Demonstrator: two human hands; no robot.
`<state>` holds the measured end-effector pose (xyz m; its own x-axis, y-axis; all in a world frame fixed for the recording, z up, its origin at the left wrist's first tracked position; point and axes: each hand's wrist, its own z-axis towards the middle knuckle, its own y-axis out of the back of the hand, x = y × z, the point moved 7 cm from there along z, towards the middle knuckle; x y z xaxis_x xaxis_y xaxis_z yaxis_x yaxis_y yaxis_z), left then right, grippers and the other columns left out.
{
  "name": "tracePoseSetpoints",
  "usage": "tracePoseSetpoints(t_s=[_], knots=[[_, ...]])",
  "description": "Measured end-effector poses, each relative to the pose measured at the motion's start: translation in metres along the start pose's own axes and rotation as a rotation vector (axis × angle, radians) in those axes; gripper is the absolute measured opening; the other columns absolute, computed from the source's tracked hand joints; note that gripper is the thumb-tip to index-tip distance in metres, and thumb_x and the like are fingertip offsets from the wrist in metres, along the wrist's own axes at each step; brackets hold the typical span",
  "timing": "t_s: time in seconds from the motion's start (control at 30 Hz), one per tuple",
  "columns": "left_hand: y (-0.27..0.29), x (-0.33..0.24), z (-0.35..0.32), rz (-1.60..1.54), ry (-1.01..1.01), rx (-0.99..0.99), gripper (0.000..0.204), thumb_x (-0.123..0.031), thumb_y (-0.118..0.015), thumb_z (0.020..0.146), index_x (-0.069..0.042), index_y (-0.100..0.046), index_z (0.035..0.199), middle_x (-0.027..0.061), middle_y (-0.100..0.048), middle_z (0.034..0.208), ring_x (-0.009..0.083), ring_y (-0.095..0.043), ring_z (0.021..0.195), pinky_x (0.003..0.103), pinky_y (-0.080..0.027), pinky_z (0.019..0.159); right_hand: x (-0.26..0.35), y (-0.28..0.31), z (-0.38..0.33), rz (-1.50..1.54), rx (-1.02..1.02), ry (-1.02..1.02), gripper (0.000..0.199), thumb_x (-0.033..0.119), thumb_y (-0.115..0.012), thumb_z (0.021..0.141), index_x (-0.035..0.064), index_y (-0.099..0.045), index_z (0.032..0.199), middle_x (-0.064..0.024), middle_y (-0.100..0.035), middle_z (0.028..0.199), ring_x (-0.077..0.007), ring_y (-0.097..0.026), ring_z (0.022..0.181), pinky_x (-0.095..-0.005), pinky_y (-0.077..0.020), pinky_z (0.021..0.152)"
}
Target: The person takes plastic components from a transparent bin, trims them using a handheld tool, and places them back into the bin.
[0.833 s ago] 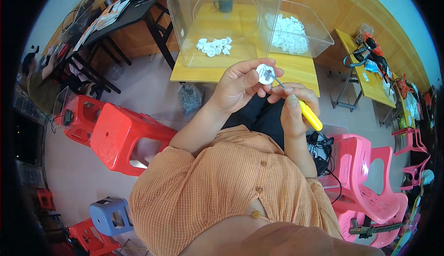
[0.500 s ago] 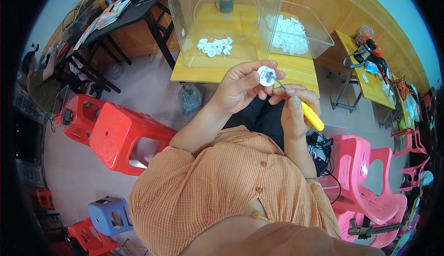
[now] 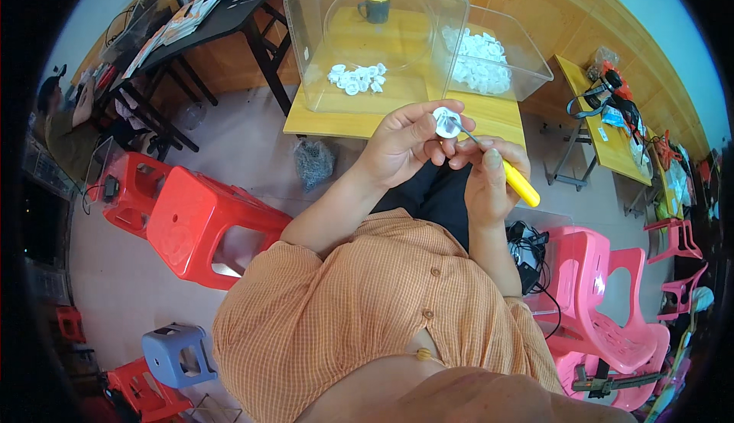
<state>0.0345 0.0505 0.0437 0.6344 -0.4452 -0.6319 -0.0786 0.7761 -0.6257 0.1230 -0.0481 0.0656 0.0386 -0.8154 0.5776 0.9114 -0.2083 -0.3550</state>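
Observation:
My left hand (image 3: 403,141) pinches a small round white plastic part (image 3: 446,122) between thumb and fingers, above the near edge of the yellow table. In my right hand (image 3: 493,182) is a screwdriver (image 3: 521,184) with a yellow handle, its thin metal shaft pointing up and left. The tip reaches the inside of the white part; exactly what it touches is too small to tell. Beyond my hands, a clear plastic bin (image 3: 306,94) stands on its side, and several loose white parts (image 3: 357,79) lie in it.
Behind at the right, a clear box (image 3: 535,79) holds a heap of white parts. A dark mug (image 3: 375,8) stands on the yellow table (image 3: 329,125). Red stools (image 3: 191,224) are at my left, a pink chair (image 3: 585,293) at my right. A black table (image 3: 222,25) stands far left.
Both hands have shifted slightly right with the white part and the screwdriver. The white part appears turned a little, and the shaft still reaches into it.

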Motion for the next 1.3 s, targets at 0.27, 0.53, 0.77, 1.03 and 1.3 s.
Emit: tracePoseSetpoints(t_s=[0.27, 0.53, 0.77, 1.03, 1.3], knots=[[0.010, 0.014, 0.001, -0.148, 0.094, 0.000, 0.046, -0.027, -0.053, 0.094, 0.003, -0.046, 0.129, 0.0219, -0.057, 0.116, 0.0166, -0.063, 0.085, 0.021, -0.054, 0.065, -0.009, 0.006, 0.003, -0.016, -0.093, -0.097, 0.014, 0.010, -0.052, 0.094, -0.0025, -0.054, 0.097, -0.0187, -0.065, 0.081, -0.0205, -0.062, 0.065, -0.0334, -0.0541, 0.066], [0.011, 0.009, 0.005, -0.075, 0.049, -0.049, 0.044, -0.025, -0.052, 0.095, 0.003, -0.047, 0.128, 0.0220, -0.057, 0.116, 0.0160, -0.063, 0.085, 0.022, -0.054, 0.069, -0.010, 0.013, 0.005, 0.021, -0.098, -0.158, 0.015, 0.013, -0.053, 0.094, -0.0017, -0.053, 0.093, -0.0172, -0.065, 0.080, -0.0191, -0.061, 0.062, -0.0304, -0.0517, 0.062], [0.011, 0.004, 0.004, 0.139, 0.033, -0.085, 0.044, -0.024, -0.056, 0.093, 0.003, -0.049, 0.128, 0.0189, -0.061, 0.114, 0.0149, -0.064, 0.085, 0.021, -0.052, 0.067, -0.005, 0.012, 0.006, -0.112, -0.050, -0.183, 0.012, 0.010, -0.055, 0.092, -0.0018, -0.053, 0.091, -0.0147, -0.064, 0.080, -0.0161, -0.059, 0.061, -0.0269, -0.0497, 0.059], [0.016, 0.006, 0.006, 0.246, 0.012, -0.081, 0.039, -0.021, -0.055, 0.093, 0.001, -0.053, 0.125, 0.0152, -0.063, 0.113, 0.0114, -0.062, 0.080, 0.020, -0.050, 0.065, -0.016, 0.018, 0.006, -0.166, -0.033, -0.282, 0.011, 0.009, -0.054, 0.092, -0.0022, -0.055, 0.092, -0.0152, -0.066, 0.082, -0.0146, -0.060, 0.062, -0.0253, -0.0494, 0.058], [0.016, 0.007, 0.004, 0.179, -0.008, -0.074, 0.042, -0.024, -0.055, 0.093, 0.001, -0.051, 0.127, 0.0180, -0.061, 0.115, 0.0114, -0.062, 0.074, 0.019, -0.050, 0.065, -0.022, 0.019, 0.001, -0.014, -0.096, -0.162, 0.017, 0.014, -0.054, 0.092, -0.0025, -0.054, 0.095, -0.0185, -0.062, 0.076, -0.0219, -0.059, 0.058, -0.0286, -0.0485, 0.052]])
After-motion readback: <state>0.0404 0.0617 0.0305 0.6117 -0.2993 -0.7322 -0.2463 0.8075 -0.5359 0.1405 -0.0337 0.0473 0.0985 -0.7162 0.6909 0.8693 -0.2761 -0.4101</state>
